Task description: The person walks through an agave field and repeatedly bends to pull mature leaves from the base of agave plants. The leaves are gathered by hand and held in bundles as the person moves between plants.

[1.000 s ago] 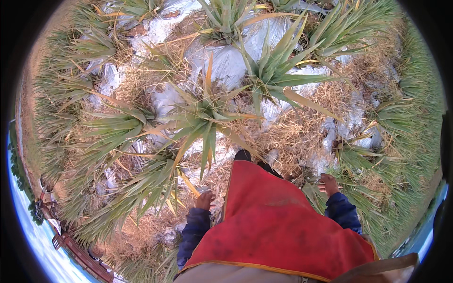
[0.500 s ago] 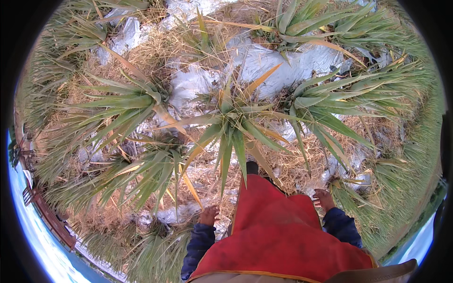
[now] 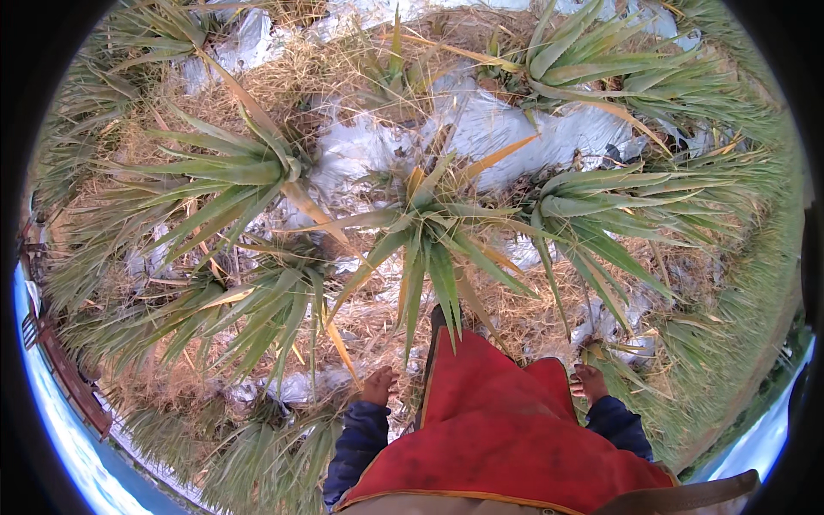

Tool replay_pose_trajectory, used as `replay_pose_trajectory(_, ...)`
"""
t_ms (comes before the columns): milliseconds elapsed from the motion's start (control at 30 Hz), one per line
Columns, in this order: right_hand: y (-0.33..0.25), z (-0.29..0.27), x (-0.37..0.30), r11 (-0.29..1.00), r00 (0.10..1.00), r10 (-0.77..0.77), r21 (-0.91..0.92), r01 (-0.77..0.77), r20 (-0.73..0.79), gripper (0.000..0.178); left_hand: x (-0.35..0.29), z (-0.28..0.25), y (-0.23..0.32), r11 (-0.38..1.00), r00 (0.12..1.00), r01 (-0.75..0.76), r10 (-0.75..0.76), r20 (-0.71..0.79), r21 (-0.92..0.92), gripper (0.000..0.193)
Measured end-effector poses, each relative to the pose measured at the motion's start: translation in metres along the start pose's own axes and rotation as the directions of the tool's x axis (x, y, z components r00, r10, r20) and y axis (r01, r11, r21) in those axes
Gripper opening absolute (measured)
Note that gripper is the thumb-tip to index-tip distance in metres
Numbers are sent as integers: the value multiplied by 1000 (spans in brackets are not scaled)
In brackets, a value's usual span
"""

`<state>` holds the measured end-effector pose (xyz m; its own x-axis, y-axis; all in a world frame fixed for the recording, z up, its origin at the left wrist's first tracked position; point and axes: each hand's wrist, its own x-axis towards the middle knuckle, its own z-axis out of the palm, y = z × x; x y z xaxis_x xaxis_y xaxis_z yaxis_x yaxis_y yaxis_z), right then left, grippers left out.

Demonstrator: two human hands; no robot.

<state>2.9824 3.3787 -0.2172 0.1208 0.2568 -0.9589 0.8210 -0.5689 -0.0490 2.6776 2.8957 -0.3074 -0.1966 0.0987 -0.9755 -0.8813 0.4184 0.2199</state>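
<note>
My left hand (image 3: pixel 379 385) hangs beside the red apron (image 3: pixel 506 408), loosely open and holding nothing. On the apron's other side my right hand (image 3: pixel 589 382) is also bare, its fingers slightly bent and apart. Both arms wear dark blue sleeves. Right in front of me grows a spiky aloe plant (image 3: pixel 427 227) with long green leaves and several dried yellow ones. Neither hand touches it. Low leaves of another aloe plant (image 3: pixel 287 287) reach toward my left hand. A dark shoe tip (image 3: pixel 439 318) shows below the apron's front edge.
More aloe plants stand around: one at left (image 3: pixel 287 167), one at right (image 3: pixel 545 206) and one farther back (image 3: pixel 541 77). Dry straw (image 3: pixel 257 107) and torn silvery plastic sheeting (image 3: pixel 506 129) cover the ground. A reddish-brown railed structure (image 3: pixel 73 382) lies at the far left edge.
My view has shifted a little, so the near plants sit slightly lower. The shoe and apron front have moved slightly left. Both hands stay at my sides, still holding nothing.
</note>
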Motion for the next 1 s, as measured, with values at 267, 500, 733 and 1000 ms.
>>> replay_pose_trajectory(267, -6, -4, 2, 995, 995, -99, -12, 99, -20, 41, 9, -5, -27, 998, 1000, -26, 27, 2, -64, 54)
replay_pose_trajectory(500, 25, -11, 7, 980, 984, -179, 79, 180, -16, 39, 12, -7, -32, 997, 997, -81, 81, 6, 2, 54)
replay_pose_trajectory(733, 108, -43, 9, 935, 959, -282, 218, 281, -24, 40, 12, 2, -59, 976, 976, -215, 215, 27, 21, 55)
replay_pose_trajectory(1000, 219, -70, 15, 918, 957, -290, 289, 272, 22, 40, -17, -9, -123, 989, 989, -147, 147, -7, 16, 59)
